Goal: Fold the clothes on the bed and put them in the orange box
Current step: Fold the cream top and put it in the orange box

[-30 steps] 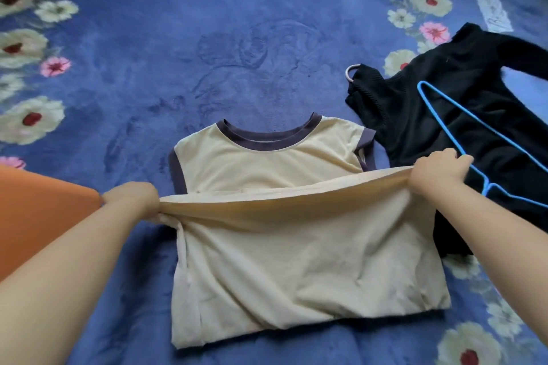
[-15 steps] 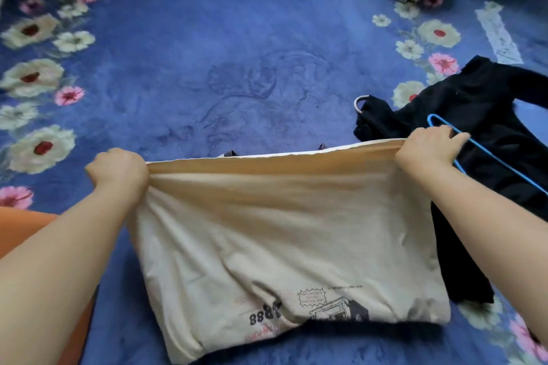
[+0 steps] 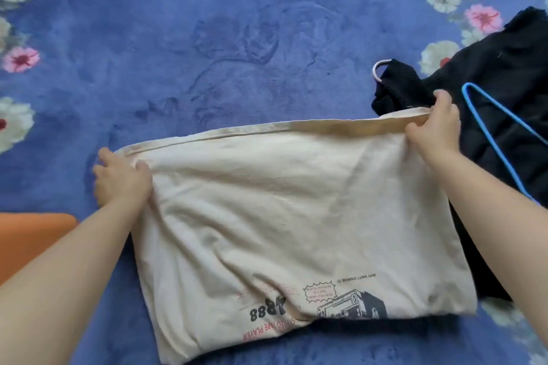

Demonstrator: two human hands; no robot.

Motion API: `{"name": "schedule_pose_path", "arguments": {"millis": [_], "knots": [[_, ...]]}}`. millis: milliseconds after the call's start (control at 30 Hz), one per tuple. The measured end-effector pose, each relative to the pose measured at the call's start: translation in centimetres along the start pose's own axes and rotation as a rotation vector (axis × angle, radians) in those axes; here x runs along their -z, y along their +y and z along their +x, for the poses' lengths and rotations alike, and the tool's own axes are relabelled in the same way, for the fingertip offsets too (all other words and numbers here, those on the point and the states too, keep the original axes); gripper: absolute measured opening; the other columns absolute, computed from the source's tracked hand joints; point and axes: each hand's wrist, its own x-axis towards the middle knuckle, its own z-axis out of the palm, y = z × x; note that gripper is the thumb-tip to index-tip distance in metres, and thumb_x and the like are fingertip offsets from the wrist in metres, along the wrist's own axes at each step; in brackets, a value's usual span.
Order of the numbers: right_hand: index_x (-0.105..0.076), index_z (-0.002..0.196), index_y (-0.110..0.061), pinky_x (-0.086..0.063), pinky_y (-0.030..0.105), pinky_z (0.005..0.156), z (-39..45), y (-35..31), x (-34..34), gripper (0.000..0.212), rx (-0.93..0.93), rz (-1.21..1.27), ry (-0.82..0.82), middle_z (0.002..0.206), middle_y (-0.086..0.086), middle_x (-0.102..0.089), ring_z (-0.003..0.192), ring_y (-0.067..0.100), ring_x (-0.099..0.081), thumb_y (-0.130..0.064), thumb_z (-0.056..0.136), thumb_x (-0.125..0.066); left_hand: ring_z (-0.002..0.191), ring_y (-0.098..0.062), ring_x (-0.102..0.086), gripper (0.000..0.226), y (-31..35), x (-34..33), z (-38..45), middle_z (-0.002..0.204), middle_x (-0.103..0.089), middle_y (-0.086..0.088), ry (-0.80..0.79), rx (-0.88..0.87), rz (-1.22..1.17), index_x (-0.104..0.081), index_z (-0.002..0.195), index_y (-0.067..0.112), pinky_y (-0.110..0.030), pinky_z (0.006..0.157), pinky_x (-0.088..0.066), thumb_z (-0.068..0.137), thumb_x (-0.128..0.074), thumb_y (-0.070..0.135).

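- Cream T-shirt (image 3: 296,216) lies folded in half on the bed (image 3: 207,38).
- Left hand (image 3: 121,181) and right hand (image 3: 436,127) pinch its far corners.
- Square the edges, then smooth creases.
- Orange box (image 3: 29,240), seemingly, sits near-left.

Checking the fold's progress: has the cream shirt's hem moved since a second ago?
Yes. The hem has travelled away from the person, over the collar, now level with the black garment's near end.
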Motion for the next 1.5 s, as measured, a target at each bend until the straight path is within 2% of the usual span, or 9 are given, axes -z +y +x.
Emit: {"name": "schedule_pose_path", "arguments": {"millis": [133, 467, 633, 733, 800, 900, 1000, 1233, 1500], "knots": [[-0.027, 0.141, -0.002, -0.035, 0.030, 0.098, -3.3, 2.7, 0.5, 0.062, 0.019, 0.081, 0.072, 0.141, 0.019, -0.027, 0.116, 0.031, -0.044, -0.006, 0.084, -0.052, 0.122, -0.049, -0.039, 0.054, -2.3, -2.1, -2.8, 0.135, -0.038, -0.032, 0.035, 0.070, -0.042, -0.028, 0.135, -0.005, -0.053, 0.097, -0.033, 0.094, -0.043, 0.026], [-0.051, 0.117, 0.006, -0.036, 0.046, 0.093, -18.2, 10.2, 0.8, 0.046, -0.358, -0.112, 0.012, 0.121, 0.028, -0.050, 0.113, 0.043, -0.045, -0.028, 0.086, -0.048, 0.119, -0.049, -0.043, 0.046, -9.7, -3.7, -16.2, 0.130, -0.042, -0.037, -0.134, 0.297, -0.221, -0.039, 0.125, -0.017, -0.044, 0.096, -0.035, 0.096, -0.039, 0.019], [-0.050, 0.070, -0.002, -0.031, 0.033, 0.056, -22.3, 13.1, 2.0, 0.030, -0.550, 0.329, -0.044, 0.071, 0.014, -0.047, 0.070, 0.026, -0.042, -0.031, 0.067, -0.042, 0.111, -0.039, -0.050, 0.048, -12.8, -4.9, -20.0, 0.123, -0.053, -0.028, -0.153, 0.433, -0.598, -0.050, 0.119, -0.013, -0.039, 0.092, -0.041, 0.096, -0.043, 0.029], [-0.057, 0.078, -0.001, -0.034, 0.023, 0.050, -22.3, 14.7, 2.7, 0.014, -0.559, 0.501, 0.031, 0.068, 0.007, -0.049, 0.074, 0.021, -0.040, -0.010, 0.087, -0.050, 0.093, -0.021, -0.046, 0.042, -13.6, -4.0, -20.3, 0.106, -0.052, -0.013, -0.151, 0.442, -0.784, -0.051, 0.118, -0.013, -0.017, 0.066, -0.044, 0.098, -0.042, 0.023], [-0.060, 0.084, 0.006, -0.033, 0.011, 0.046, -21.4, 15.2, 3.4, 0.018, -0.548, 0.521, 0.042, 0.060, 0.000, -0.052, 0.074, 0.019, -0.042, -0.006, 0.092, -0.048, 0.100, -0.023, -0.048, 0.044, -14.3, -3.4, -19.6, 0.119, -0.054, -0.020, -0.111, 0.398, -0.767, -0.049, 0.123, -0.011, -0.021, 0.081, -0.045, 0.100, -0.036, 0.024], [-0.055, 0.107, 0.016, -0.043, 0.011, 0.064, -19.6, 15.2, 4.8, 0.033, -0.483, 0.279, -0.086, 0.086, 0.026, -0.056, 0.090, 0.028, -0.051, -0.009, 0.097, -0.036, 0.123, -0.037, -0.043, 0.053, -15.1, -2.3, -17.9, 0.136, -0.045, -0.026, -0.087, 0.306, -0.604, -0.045, 0.131, -0.008, -0.037, 0.101, -0.034, 0.102, -0.028, 0.033], [-0.046, 0.125, 0.015, -0.035, 0.040, 0.097, -18.3, 15.2, 5.8, 0.042, -0.470, -0.045, -0.138, 0.127, 0.034, -0.047, 0.120, 0.044, -0.043, -0.011, 0.100, -0.024, 0.122, -0.044, -0.041, 0.056, -15.7, -1.0, -16.3, 0.131, -0.045, -0.033, -0.133, 0.141, -0.358, -0.047, 0.126, -0.013, -0.041, 0.101, -0.031, 0.102, -0.023, 0.032], [-0.049, 0.119, 0.015, -0.039, 0.046, 0.091, -20.9, 17.5, 4.0, 0.035, -0.367, -0.317, -0.160, 0.123, 0.034, -0.050, 0.115, 0.048, -0.047, -0.001, 0.096, -0.029, 0.107, -0.049, -0.049, 0.042, -20.8, -1.2, -14.8, 0.116, -0.052, -0.037, -0.198, -0.067, 0.070, -0.050, 0.112, -0.014, -0.046, 0.090, -0.037, 0.101, -0.023, 0.016], [-0.043, 0.126, 0.011, -0.034, 0.043, 0.099, -22.9, 17.0, 2.7, 0.040, -0.564, -0.093, -0.090, 0.132, 0.034, -0.043, 0.123, 0.046, -0.041, -0.016, 0.097, -0.037, 0.105, -0.046, -0.051, 0.034, -20.3, -2.5, -15.4, 0.117, -0.053, -0.033, -0.258, 0.164, -0.049, -0.048, 0.117, -0.011, -0.047, 0.089, -0.043, 0.087, -0.047, 0.005]]}}
